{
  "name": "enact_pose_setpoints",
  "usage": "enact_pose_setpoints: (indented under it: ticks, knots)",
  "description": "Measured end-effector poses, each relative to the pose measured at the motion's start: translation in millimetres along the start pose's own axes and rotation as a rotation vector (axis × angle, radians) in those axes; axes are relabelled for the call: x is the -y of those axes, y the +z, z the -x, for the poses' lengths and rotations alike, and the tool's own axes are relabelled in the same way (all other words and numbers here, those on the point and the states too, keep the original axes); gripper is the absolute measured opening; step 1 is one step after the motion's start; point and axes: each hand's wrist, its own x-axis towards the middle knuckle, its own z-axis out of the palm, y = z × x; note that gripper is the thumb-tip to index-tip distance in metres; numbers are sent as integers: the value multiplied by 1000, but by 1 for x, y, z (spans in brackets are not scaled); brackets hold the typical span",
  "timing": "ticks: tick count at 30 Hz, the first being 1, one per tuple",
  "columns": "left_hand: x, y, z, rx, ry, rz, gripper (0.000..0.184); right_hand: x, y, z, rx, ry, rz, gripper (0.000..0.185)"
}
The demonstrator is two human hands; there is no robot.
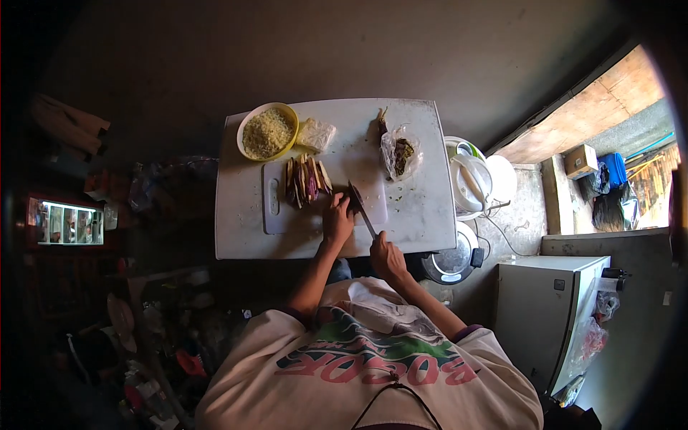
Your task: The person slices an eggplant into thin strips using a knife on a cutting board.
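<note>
My right hand (388,257) is closed around the handle of a knife (364,211), whose blade points away from me over the white cutting board (274,222). Just left of the blade, my left hand (338,221) has its fingers bent around a dark purple piece of eggplant, mostly hidden under them. Cut eggplant strips (307,180), purple-skinned with pale flesh, lie side by side on the board beyond my left hand. A whole eggplant (383,125) with its stem rests at the table's far right, near a clear plastic bag (402,153) holding dark greenish bits.
A yellow bowl (292,112) of pale grated or chopped food stands at the far left of the white table (423,229), beside a wrapped pale block (316,135). Right of the table are a white appliance (471,183), a round lidded pot (453,261) and a small fridge (534,308).
</note>
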Motion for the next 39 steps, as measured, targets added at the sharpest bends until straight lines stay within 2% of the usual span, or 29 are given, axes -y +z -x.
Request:
enact_pose_setpoints:
  ticks: [3,6,8,11,15,17,20,23,26,34,37,39]
  knots:
    - [-2,1,-1,6,-16,50,39,-1,6,4,1,31,27,21]
    - [-4,1,1,-2,-36,44,39,-9,26,-18,-79,-29,13,21]
    - [-4,1,3,-9,-18,40,38,-9,44,-45,-211,-146,23,23]
    - [-1,2,6,-11,-24,17,39,7,35,-65,-150,-88,28,29]
    - [0,3,1,-1,-25,-2,39,-19,29,-25,-136,-139,7,27]
    - [2,3,5,-8,-19,0,39,-14,12,-6,54,80,92,23]
    - [1,3,4,-17,20,15,41,-16,18,-16,-75,-17,-21,19]
    - [-4,2,7,-8,27,39,43,-5,27,-51,-115,-38,-29,22]
    - [-3,-3,4,-9,37,33,43,0,26,-63,-68,53,-56,25]
    - [-5,5,6,-70,101,47,44,4,18,-75,-43,63,-115,30]
    - [4,14,-2,-118,82,129,43,1,19,-74,-27,79,-106,30]
    - [6,17,-7,-39,-158,331,43,1,19,-72,-24,75,-106,30]
